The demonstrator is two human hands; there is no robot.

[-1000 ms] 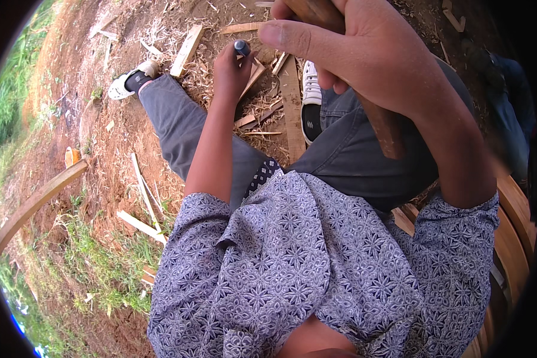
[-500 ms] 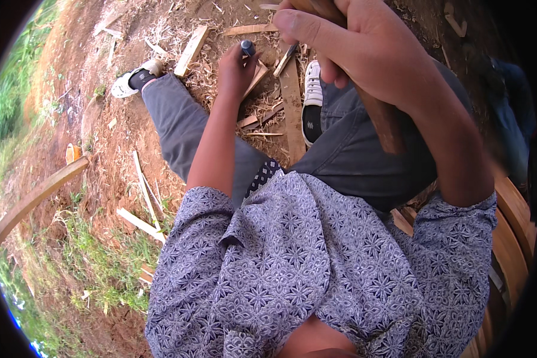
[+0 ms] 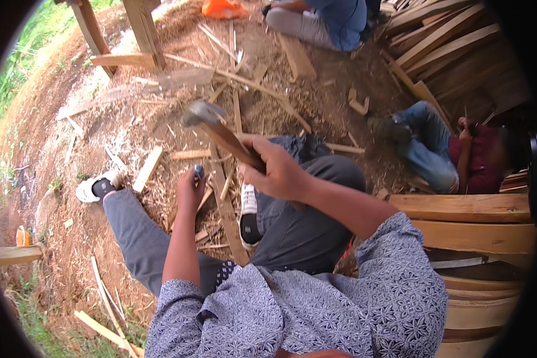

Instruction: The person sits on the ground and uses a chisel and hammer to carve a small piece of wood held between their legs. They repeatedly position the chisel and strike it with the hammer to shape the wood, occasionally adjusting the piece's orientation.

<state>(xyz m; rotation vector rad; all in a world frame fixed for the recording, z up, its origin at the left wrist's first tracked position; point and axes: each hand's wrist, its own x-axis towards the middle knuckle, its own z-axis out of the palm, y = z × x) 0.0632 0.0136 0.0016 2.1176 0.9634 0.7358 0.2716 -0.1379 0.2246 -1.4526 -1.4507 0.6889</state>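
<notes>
In my right hand [image 3: 274, 170] is a claw hammer, gripped by its wooden handle [image 3: 232, 142]. Its metal head [image 3: 201, 113] is raised up and to the left, a little blurred. My left hand [image 3: 188, 194] is closed around an upright chisel, whose blue rounded top [image 3: 198, 171] sticks out above the fingers; its blade is hidden. Both hands are above the ground between my legs, the hammer head higher and farther out than the chisel. A long wooden board [image 3: 225, 212] lies between my feet, just right of my left hand.
Wood strips [image 3: 238, 77] and shavings litter the dirt. One person in blue [image 3: 343, 24] sits at the far side; another in a maroon top [image 3: 480, 155] sits at right. Stacked planks [image 3: 465, 209] stand by my right elbow, with a timber pile [image 3: 441, 36] beyond.
The view has tilted up and shifted, bringing other people and timber into sight. The hammer's head has come into view, and my right hand appears lower and farther away. My left hand still holds the chisel.
</notes>
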